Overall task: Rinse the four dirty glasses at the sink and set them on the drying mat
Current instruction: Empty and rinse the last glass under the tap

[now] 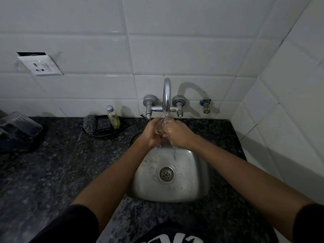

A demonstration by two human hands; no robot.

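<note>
Both hands clasp one clear glass (159, 128) under the running faucet (166, 95), above the far edge of the steel sink (196, 172); left hand (151, 133) wraps its side; right hand (176, 131) curls over its rim.

- Sink (198, 181): brushed steel, dull, water-spotted.
- Tap (166, 92): polished chrome.
- Counter (52, 172): speckled dark granite, smooth.
- Wall tiles (184, 50): white, glossy.
- Glass (159, 128): clear, wet.

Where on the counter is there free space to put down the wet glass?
Bare counter lies left of the sink, between the black tray and the near edge. Right of the sink, a narrower strip runs to the wall. The back left is crowded: tray with scrubber and bottle, upturned glasses.
</note>
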